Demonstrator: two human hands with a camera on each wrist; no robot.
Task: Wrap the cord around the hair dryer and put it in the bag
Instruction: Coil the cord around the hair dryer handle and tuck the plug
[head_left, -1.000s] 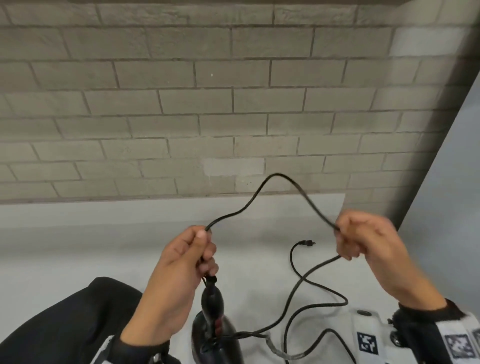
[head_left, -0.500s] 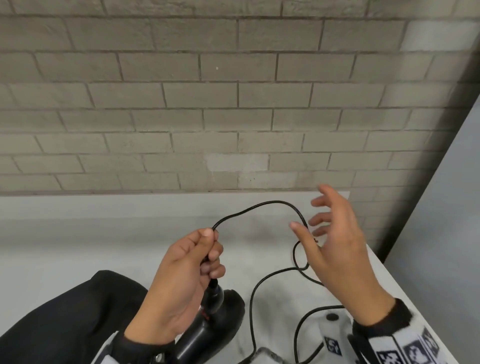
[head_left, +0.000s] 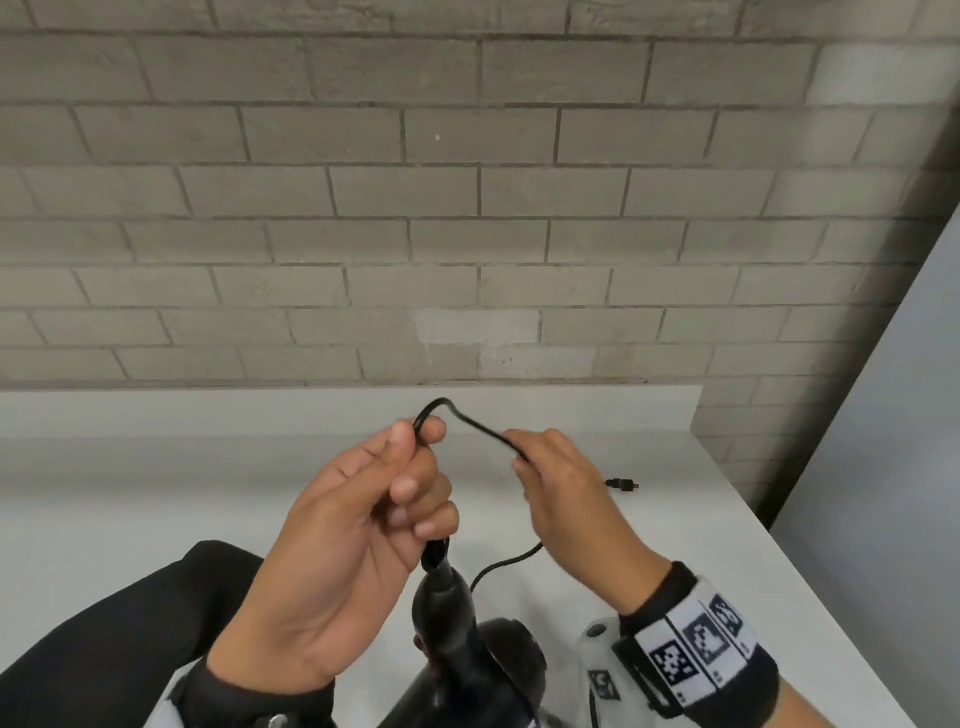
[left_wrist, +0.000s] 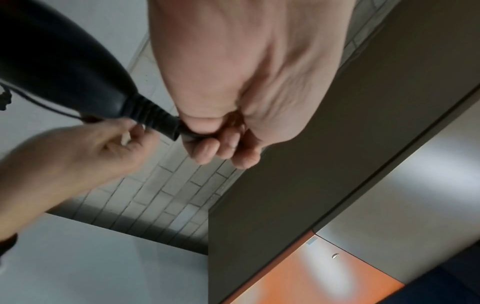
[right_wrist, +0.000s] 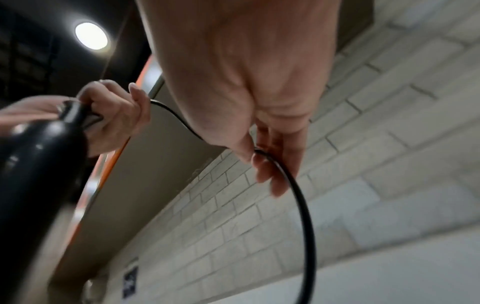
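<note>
A black hair dryer (head_left: 462, 654) hangs low in the head view, handle end up, and shows in both wrist views (left_wrist: 59, 67) (right_wrist: 33, 164). My left hand (head_left: 384, 499) grips the black cord (head_left: 467, 421) just above the ribbed strain relief (left_wrist: 153, 119). From that hand a short arch of cord runs to my right hand (head_left: 550, 478), which pinches it between thumb and fingers (right_wrist: 262, 162). The rest of the cord (right_wrist: 303, 216) drops to the white table (head_left: 156, 467), and its plug (head_left: 623, 486) lies there to the right. No bag is in view.
A grey brick wall (head_left: 467, 208) rises behind the table. The table's right edge (head_left: 810, 561) runs diagonally, with a pale panel beyond it. A dark sleeve (head_left: 104, 649) crosses the lower left. A white object (head_left: 597, 675) lies beside the dryer.
My right hand let go of the cord, opened, then came in close to the left hand and pinched the cord again. The loop between the hands has shrunk. The dryer has swung.
</note>
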